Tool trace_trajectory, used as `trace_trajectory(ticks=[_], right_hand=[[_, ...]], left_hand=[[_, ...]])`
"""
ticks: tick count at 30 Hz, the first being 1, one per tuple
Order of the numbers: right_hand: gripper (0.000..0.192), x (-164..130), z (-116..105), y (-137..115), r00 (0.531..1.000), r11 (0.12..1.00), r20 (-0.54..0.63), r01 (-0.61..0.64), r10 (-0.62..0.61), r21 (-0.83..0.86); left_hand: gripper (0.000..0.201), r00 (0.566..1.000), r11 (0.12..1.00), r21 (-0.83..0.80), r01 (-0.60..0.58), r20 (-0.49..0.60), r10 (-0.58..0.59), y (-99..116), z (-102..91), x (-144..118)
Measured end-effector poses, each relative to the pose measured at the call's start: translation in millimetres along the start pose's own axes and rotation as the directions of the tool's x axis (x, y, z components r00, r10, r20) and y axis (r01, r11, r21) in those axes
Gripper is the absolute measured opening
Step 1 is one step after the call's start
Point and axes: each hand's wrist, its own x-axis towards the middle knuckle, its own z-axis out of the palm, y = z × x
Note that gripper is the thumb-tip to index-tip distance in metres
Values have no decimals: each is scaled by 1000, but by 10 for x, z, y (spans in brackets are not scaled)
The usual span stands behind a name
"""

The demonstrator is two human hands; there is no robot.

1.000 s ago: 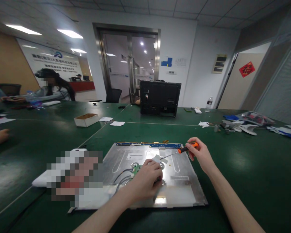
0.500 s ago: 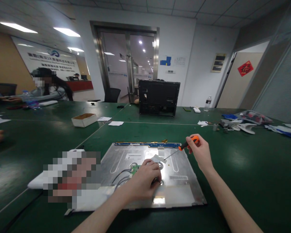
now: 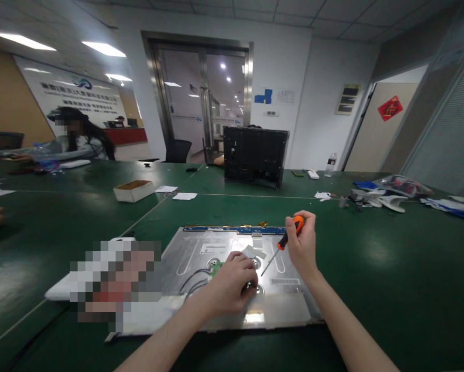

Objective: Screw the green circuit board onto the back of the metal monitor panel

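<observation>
A flat silver display panel [image 3: 170,258] lies on the table in front of me, with a narrow blue circuit strip [image 3: 216,230] along its far edge. My left hand [image 3: 235,281] rests on the panel's middle, fingers curled over a small green circuit board [image 3: 216,267]. Most of that board is hidden under the hand; dark cables [image 3: 193,281] run out to its left. In my right hand [image 3: 304,248] is an orange-and-black screwdriver [image 3: 282,243], its shaft slanting down to the left. The tip is close to the panel, right of my left hand; whether it touches cannot be seen. A pale flap [image 3: 254,251] lies beyond.
A white object [image 3: 59,289], partly pixelated, lies left of the panel. Farther back are an open box [image 3: 134,191], papers [image 3: 184,196], a black monitor housing [image 3: 256,155] and a water bottle [image 3: 331,163]. Bagged parts [image 3: 404,186] lie at right. A person [image 3: 86,137] sits far left.
My right hand has moved left and turned the screwdriver steeper. Its tip has come nearer to me, from beside the pale flap to right of my left hand, which stays put.
</observation>
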Motion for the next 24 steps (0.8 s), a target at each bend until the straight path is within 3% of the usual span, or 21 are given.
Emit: trace_trajectory(ticks=[9, 15, 20, 24], right_hand=[[24, -38, 13, -14, 996, 997, 58, 69, -66, -45], [23, -83, 35, -63, 978, 988, 174, 135, -120, -78], [19, -93, 77, -72, 947, 966, 235, 245, -219, -88], [14, 33, 67, -190, 894, 931, 322, 356, -311, -88]], left_hand=[[7, 1000, 1000, 26, -6, -12, 6, -3, 18, -7], [8, 1000, 1000, 21, 8, -7, -8, -15, 40, -1], [8, 1000, 1000, 4, 17, 0, -17, -7, 31, 2], [8, 1000, 1000, 1, 21, 4, -21, 5, 18, -2]])
